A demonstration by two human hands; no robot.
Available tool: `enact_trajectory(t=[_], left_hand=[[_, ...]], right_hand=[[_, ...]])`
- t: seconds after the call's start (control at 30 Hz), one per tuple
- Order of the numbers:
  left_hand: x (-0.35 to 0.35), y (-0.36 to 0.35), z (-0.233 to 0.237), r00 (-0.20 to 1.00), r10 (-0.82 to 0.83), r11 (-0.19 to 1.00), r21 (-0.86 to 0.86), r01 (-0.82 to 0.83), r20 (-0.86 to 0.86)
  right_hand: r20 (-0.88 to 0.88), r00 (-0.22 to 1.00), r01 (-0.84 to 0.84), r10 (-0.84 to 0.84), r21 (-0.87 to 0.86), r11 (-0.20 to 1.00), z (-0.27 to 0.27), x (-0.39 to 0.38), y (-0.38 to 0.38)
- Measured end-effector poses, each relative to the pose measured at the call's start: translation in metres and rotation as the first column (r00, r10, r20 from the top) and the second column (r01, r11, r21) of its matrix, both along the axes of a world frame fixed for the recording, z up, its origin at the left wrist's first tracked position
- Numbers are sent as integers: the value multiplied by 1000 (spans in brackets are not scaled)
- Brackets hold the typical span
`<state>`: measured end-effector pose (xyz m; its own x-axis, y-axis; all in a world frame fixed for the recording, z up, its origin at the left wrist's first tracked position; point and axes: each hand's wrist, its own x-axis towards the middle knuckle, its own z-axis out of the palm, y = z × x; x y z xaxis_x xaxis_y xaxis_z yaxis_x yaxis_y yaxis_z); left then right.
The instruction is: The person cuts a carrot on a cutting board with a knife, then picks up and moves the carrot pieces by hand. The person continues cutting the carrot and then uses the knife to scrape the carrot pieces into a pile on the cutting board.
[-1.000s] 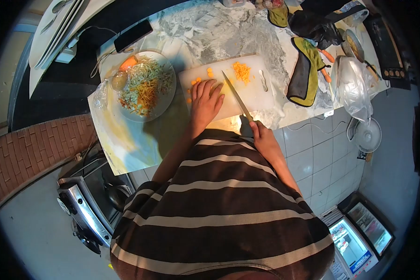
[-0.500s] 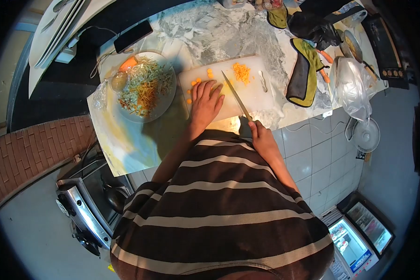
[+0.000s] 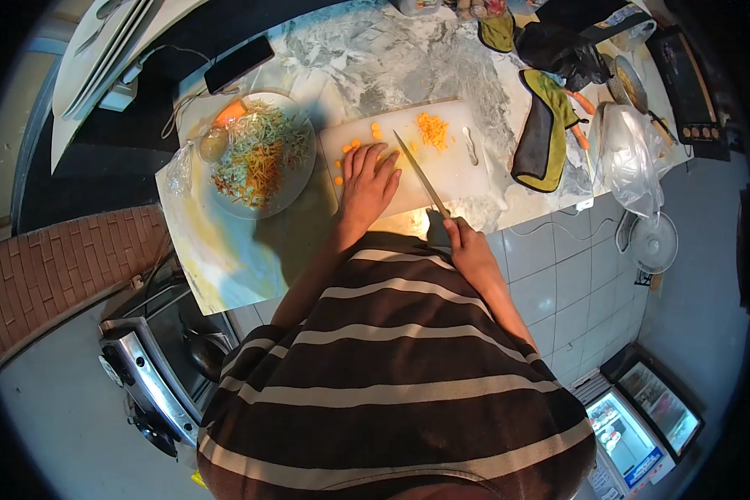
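Observation:
My left hand (image 3: 368,190) rests on the white cutting board (image 3: 467,177), its curved fingertips pressing down on carrot pieces (image 3: 385,155) that are mostly hidden under them. In my right hand (image 3: 473,250) is the handle of a kitchen knife (image 3: 422,175). Its blade points away from me and slants across the board, just right of my left fingers. Round carrot slices (image 3: 377,132) lie around the left fingertips. Beyond the blade is a pile of chopped carrot (image 3: 432,131). A small white-handled tool (image 3: 470,145) lies at the board's right end.
A large plate (image 3: 294,185) of shredded vegetables, with an orange chunk and a small wrapped item, stands on the left. A phone (image 3: 238,65) lies behind it. To the right are a green-and-black cloth (image 3: 539,133), orange-handled tools (image 3: 581,133) and a clear plastic bag (image 3: 633,158).
The knife blade has shifted slightly left, closer to my left fingertips. My left hand stays in nearly the same place on the board.

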<state>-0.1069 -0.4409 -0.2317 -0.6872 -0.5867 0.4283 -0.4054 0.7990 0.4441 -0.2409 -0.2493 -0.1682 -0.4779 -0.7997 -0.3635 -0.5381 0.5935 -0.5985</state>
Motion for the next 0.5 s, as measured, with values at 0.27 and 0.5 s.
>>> enact_trajectory(t=[0.27,0.5], left_hand=[[0,0,-1,1000,3,1000,6,-3,-7],[0,0,1,1000,11,1000,-1,-11,-6]], right_hand=[[-76,997,-6,6,-6,1000,3,-1,-3],[-12,1000,-21,21,-10,1000,-4,4,-6]])
